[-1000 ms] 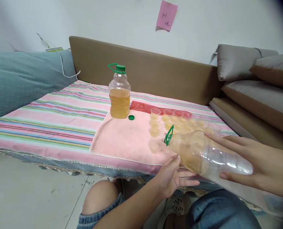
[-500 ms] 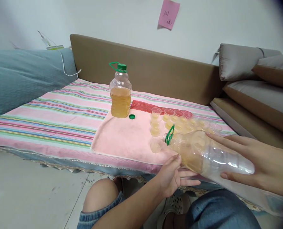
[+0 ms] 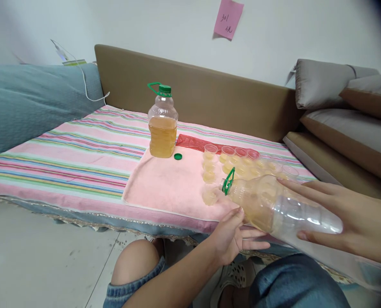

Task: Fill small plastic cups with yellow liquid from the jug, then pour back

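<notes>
A large clear plastic bottle (image 3: 257,201) lies tilted nearly on its side, its mouth pointing left over a clear plastic cup (image 3: 209,196). Pale yellow liquid fills the bottle's lower side and its neck, and the cup has some as well. My right hand (image 3: 347,218) grips the bottle's body from the right, fingers spread along it. Under the shoulder, my left hand (image 3: 229,235) supports the bottle, thumb against it and fingers stretched out. Behind the bottle stand rows of plastic cups (image 3: 209,174) with yellow liquid, partly hidden by it.
A second bottle (image 3: 163,132), capped green and over half full, stands upright at the back of a pink cloth (image 3: 161,184). Beside it lies a loose green cap (image 3: 178,156). A red plastic bag (image 3: 193,142) lies behind the cups. Cushions (image 3: 347,128) are stacked at the right.
</notes>
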{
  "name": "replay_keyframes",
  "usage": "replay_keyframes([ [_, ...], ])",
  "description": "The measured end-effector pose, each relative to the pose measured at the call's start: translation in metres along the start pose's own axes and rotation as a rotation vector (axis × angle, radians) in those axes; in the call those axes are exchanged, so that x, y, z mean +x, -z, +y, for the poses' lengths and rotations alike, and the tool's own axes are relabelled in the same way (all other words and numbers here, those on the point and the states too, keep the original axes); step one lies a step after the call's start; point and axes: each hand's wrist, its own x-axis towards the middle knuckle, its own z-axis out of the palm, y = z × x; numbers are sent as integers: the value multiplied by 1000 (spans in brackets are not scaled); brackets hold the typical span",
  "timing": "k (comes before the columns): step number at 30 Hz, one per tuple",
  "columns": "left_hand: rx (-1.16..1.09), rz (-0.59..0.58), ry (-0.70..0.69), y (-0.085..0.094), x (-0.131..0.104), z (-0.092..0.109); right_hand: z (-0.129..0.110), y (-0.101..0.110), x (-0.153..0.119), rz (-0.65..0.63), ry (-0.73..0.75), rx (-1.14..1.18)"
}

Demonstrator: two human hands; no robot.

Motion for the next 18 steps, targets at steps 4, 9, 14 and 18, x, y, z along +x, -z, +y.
replay_keyframes([
  [4, -3, -2, -2, 0, 0, 0, 3, 0, 1, -87, 47, -56],
  [9, -17, -2, -4, 2, 1, -2, 4, -2, 1, -93, 55, -71],
  [14, -18, 1, -8, 2, 1, -1, 5, -2, 0, -84, 34, -82],
  [18, -15, 3, -4, 1, 0, 0, 4, -1, 0, -94, 38, -82],
])
